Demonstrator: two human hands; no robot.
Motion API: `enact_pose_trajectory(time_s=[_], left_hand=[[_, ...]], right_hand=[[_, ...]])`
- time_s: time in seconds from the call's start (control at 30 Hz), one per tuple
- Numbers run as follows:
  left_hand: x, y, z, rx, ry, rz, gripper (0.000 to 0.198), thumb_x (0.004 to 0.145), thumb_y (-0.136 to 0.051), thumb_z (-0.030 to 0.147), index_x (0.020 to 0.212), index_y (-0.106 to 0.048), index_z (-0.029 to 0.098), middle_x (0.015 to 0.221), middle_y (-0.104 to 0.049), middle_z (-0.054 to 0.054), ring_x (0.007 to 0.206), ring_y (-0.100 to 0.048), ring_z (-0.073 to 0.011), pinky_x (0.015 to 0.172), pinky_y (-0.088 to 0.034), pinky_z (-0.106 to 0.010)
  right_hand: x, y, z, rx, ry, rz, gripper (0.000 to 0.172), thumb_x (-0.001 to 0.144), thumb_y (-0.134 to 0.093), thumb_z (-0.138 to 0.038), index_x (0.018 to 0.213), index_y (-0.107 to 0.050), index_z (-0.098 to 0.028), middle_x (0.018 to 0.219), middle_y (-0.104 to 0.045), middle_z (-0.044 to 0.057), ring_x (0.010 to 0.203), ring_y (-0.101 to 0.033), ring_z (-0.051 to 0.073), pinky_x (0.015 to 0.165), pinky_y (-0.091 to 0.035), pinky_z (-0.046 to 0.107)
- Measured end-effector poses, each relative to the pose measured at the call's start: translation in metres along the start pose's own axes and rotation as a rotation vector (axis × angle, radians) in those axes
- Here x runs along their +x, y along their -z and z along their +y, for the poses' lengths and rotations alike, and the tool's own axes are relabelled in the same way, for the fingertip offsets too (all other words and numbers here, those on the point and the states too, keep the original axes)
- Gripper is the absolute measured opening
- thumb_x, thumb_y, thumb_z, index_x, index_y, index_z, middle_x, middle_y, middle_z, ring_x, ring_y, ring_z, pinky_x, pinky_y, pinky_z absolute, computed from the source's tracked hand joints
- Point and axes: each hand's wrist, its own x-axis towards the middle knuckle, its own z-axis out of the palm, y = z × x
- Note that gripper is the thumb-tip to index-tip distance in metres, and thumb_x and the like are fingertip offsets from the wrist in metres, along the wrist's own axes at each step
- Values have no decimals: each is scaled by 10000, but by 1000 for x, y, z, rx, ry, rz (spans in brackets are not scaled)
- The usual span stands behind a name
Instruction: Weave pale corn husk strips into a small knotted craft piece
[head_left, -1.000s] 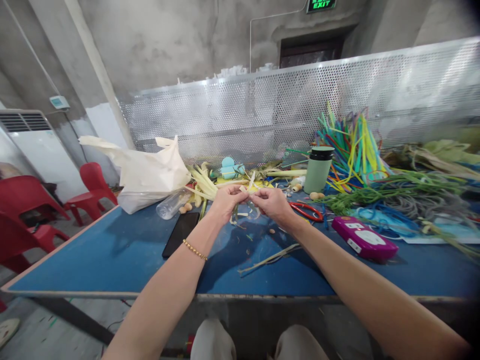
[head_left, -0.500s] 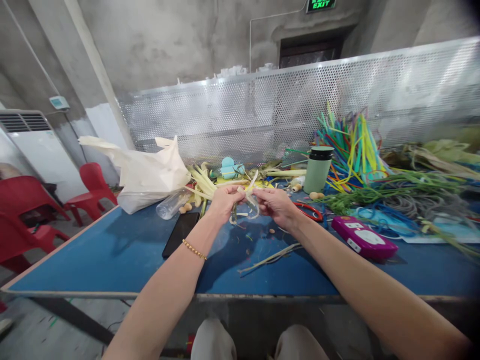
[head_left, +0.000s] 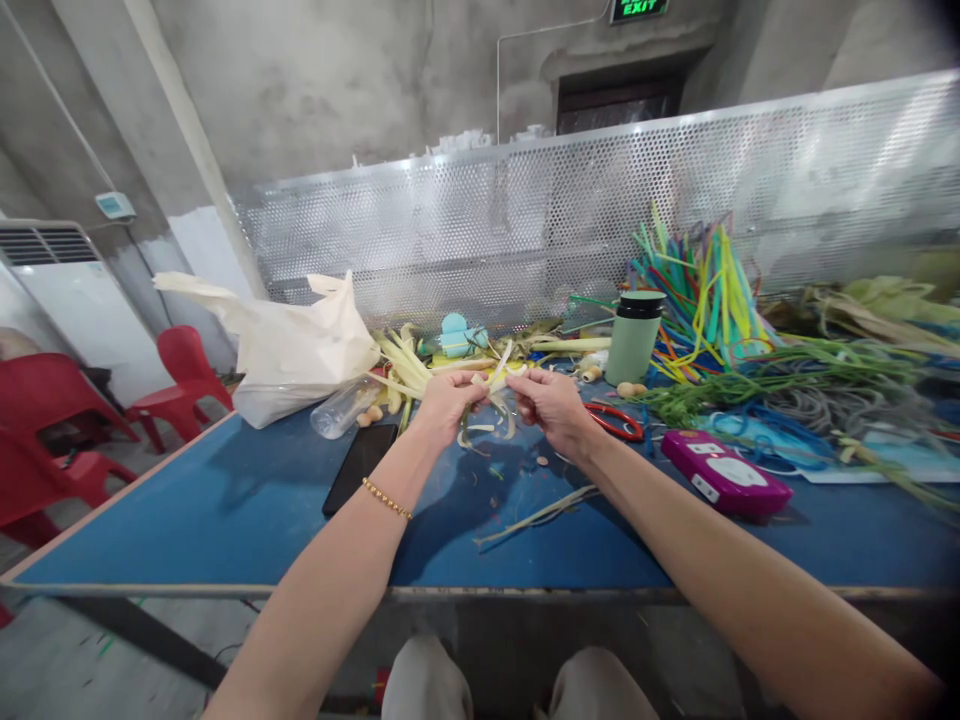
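Note:
Above the middle of the blue table [head_left: 255, 530], my left hand [head_left: 444, 405] is closed in a pinch on pale, flat plant strips [head_left: 499, 376]. My right hand [head_left: 553, 408] pinches the same strips from the other side, thumb against fingers. Loose strip ends curl down between the two hands, and one end sticks up. The fingertips partly hide where the strips meet. Below the right hand, thin dried stalks [head_left: 534, 517] lie on the table. A black phone [head_left: 360, 468] rests beside my left wrist, and red-handled pliers or scissors [head_left: 616, 422] lie by my right wrist.
A white plastic bag [head_left: 296, 345] and a clear bottle [head_left: 335, 412] stand left. Behind the hands is a pile of pale leaves [head_left: 405, 362]. At right are a green tumbler [head_left: 634, 345], a magenta device [head_left: 724, 472], coloured strips [head_left: 720, 300] and green stems [head_left: 757, 380]. Perforated metal sheet [head_left: 450, 235] borders the back.
Both hands stay in nearly the same place, still pinching the strips. The strip ends hanging between them have shifted slightly. The view has moved a little.

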Motion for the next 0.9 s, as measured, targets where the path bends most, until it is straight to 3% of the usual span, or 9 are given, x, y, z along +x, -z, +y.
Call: enact_pose_trajectory(time_s=[0.3, 0.9], left_hand=[[-1, -1, 1, -40, 41, 7, 189, 575, -779, 83, 708, -648, 112, 662, -629, -7, 577, -556, -91, 622, -454, -260], [-3, -1, 2, 29, -23, -36, 143, 598, -757, 100, 677, -639, 120, 595, -598, 2, 560, -536, -86, 566, -395, -231]], right_hand=[[-2, 0, -2, -14, 27, 5, 387, 584, -825, -425, 582, -528, -177, 464, -453, -67, 375, -354, 47, 349, -252, 204], [-1, 0, -3, -31, 7, 47, 413, 584, -840, -448, 585, -535, -169, 487, -474, -57, 365, -369, 43, 329, -246, 187]])
